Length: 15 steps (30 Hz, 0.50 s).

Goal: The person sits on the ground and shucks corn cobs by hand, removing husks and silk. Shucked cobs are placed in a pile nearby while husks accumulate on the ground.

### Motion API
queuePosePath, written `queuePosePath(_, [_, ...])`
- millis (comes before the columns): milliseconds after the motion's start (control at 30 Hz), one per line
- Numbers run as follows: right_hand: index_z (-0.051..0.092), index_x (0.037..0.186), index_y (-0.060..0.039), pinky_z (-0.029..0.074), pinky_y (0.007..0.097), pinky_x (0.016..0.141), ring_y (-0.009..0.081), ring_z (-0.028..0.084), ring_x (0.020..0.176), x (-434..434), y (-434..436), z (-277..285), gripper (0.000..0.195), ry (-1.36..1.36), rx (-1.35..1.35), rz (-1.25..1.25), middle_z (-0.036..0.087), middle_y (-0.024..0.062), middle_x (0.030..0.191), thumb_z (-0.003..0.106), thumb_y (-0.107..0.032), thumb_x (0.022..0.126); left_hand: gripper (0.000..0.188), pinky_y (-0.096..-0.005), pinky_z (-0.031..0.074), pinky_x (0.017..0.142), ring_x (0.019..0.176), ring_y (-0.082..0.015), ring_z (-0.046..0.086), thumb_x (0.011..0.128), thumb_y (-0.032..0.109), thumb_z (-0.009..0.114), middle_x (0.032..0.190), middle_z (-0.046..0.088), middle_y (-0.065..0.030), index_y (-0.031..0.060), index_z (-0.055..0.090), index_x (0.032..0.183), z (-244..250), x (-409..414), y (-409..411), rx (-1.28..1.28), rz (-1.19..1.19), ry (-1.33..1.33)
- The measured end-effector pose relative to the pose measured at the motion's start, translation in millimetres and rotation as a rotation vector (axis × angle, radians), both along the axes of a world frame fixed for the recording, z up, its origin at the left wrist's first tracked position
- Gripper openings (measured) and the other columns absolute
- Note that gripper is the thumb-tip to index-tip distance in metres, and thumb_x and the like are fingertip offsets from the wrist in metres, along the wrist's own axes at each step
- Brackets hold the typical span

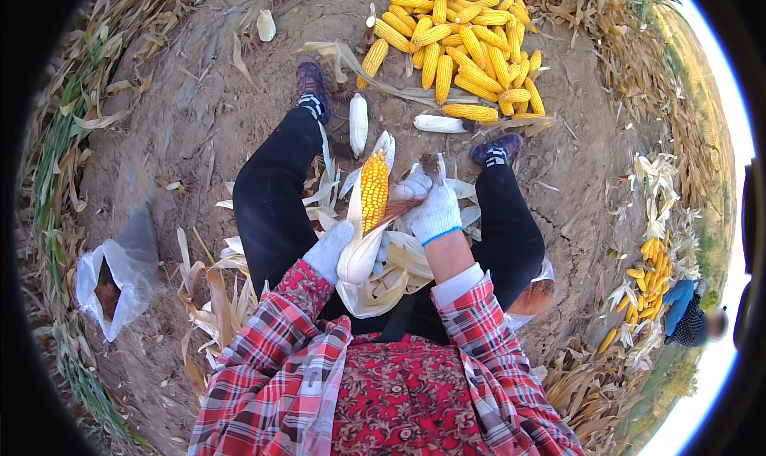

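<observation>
My left hand (331, 249), in a white knit glove, holds a partly husked ear of corn (374, 187) by its pale husk, tip pointing away from me. The yellow kernels show on its upper side. Close to the ear's right side, my right hand (428, 201), gloved too, is closed on reddish-brown corn silk (400, 209) that stretches from the ear. Peeled husk leaves (407, 264) hang below, over my lap. Past my hands, two ears in white husk (358, 124) (440, 124) lie on the soil.
A heap of husked yellow corn (467, 49) lies beyond my feet. An upright white sack (122, 282) with brown matter inside is at the left. Dry stalks and husks (652, 67) border the ground. Far right, a person (685, 315) is beside another corn heap (652, 276).
</observation>
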State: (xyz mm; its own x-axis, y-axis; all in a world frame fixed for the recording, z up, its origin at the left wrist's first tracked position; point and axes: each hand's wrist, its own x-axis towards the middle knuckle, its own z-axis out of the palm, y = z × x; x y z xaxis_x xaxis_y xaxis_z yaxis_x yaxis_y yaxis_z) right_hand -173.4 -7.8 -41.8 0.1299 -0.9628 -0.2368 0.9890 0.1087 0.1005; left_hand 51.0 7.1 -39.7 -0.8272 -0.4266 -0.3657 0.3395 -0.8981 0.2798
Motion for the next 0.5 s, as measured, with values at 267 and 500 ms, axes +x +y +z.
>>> queuePosePath(267, [0.061, 0.097, -0.0133, 0.048, 0.0352, 0.052, 0.0204, 0.056, 0.062, -54.1, 5.2, 46.9, 0.018, 0.548, 0.468, -0.019, 0.060, 0.0043, 0.080, 0.062, -0.031, 0.099, 0.073, -0.0320, 0.060, 0.076, 0.090, -0.0204, 0.070, 0.091, 0.040, 0.069, 0.112, 0.066, -0.0146, -0.0041, 0.041, 0.143, 64.7, 2.5, -17.5, -0.391, -0.131, -0.401])
queuePosePath(500, [0.060, 0.121, -0.0014, 0.051, 0.0331, 0.083, 0.0182, 0.063, 0.093, -122.3, 32.5, 52.2, 0.040, 1.618, 0.515, 0.068, 0.067, 0.0082, 0.106, 0.070, -0.024, 0.090, 0.070, -0.0475, 0.061, 0.072, 0.091, -0.0311, 0.069, 0.092, 0.050, 0.065, 0.119, 0.063, -0.0196, 0.0001, 0.046, 0.138, 48.7, 60.9, -46.4, -0.108, 0.264, -0.123])
